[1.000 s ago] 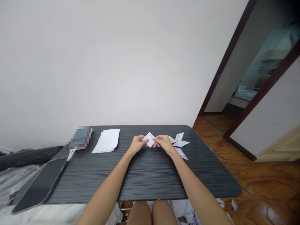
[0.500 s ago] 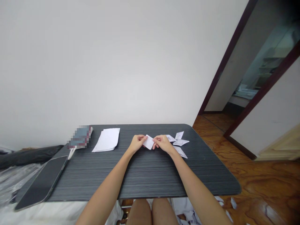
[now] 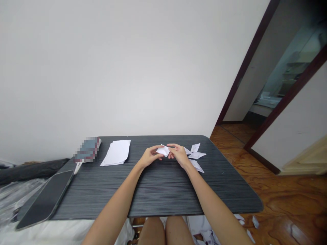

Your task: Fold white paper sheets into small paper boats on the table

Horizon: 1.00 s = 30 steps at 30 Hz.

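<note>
Both my hands meet over the far middle of a dark striped table (image 3: pixel 158 190). Between them is a small folded piece of white paper (image 3: pixel 163 150). My left hand (image 3: pixel 149 157) pinches its left side with thumb and fingers. My right hand (image 3: pixel 178 153) grips its right side, fingers curled over the top edge. Just right of my right hand lie several folded white paper shapes (image 3: pixel 196 156) on the table.
A stack of white sheets (image 3: pixel 117 152) lies at the far left-middle, with a blurred booklet (image 3: pixel 87 149) beside it. A dark tablet (image 3: pixel 43 199) overhangs the table's left edge. Paper scraps (image 3: pixel 245 224) litter the wooden floor at right, near an open doorway (image 3: pixel 281 85).
The folded paper has been turned and pressed smaller between my hands; my right fingers have moved over its top edge. The hands stay at the same spot.
</note>
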Each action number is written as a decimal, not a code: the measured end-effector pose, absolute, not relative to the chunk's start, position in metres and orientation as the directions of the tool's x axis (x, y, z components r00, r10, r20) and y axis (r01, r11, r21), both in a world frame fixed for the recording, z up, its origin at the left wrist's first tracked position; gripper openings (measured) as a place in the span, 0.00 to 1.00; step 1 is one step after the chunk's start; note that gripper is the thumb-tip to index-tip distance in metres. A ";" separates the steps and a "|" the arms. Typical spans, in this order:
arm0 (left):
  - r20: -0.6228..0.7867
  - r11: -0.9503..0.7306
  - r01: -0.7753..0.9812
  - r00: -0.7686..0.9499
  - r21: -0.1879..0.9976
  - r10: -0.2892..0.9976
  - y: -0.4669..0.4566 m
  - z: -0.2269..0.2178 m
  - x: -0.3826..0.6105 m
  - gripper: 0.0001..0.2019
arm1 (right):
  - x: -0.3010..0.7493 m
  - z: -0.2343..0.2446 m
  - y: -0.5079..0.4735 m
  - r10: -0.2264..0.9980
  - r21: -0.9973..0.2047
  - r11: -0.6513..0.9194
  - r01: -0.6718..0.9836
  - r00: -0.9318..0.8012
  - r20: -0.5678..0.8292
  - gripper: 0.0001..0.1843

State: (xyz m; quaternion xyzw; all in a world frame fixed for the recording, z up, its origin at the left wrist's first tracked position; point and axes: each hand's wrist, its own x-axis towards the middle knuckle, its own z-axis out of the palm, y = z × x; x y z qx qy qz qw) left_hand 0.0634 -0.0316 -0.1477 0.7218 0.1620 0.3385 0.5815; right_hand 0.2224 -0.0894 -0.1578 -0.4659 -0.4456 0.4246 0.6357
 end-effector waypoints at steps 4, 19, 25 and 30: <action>0.299 -0.297 -0.128 0.696 0.946 0.653 -0.032 -0.149 0.062 0.19 | 0.221 -0.156 -0.090 0.954 -0.958 0.250 -0.143 0.204 0.218 0.11; 0.316 -0.332 -0.085 0.588 0.940 0.744 -0.034 -0.143 0.063 0.14 | 0.219 -0.156 -0.090 0.938 -0.949 0.307 -0.068 0.190 0.290 0.08; 0.298 -0.278 -0.116 0.490 0.954 0.819 -0.031 -0.148 0.064 0.14 | 0.220 -0.153 -0.090 0.924 -0.949 0.304 -0.082 0.267 0.273 0.09; 0.385 -0.363 -0.130 0.381 0.923 0.841 -0.031 -0.150 0.066 0.12 | 0.220 -0.151 -0.093 0.928 -0.949 0.296 -0.106 0.268 0.259 0.11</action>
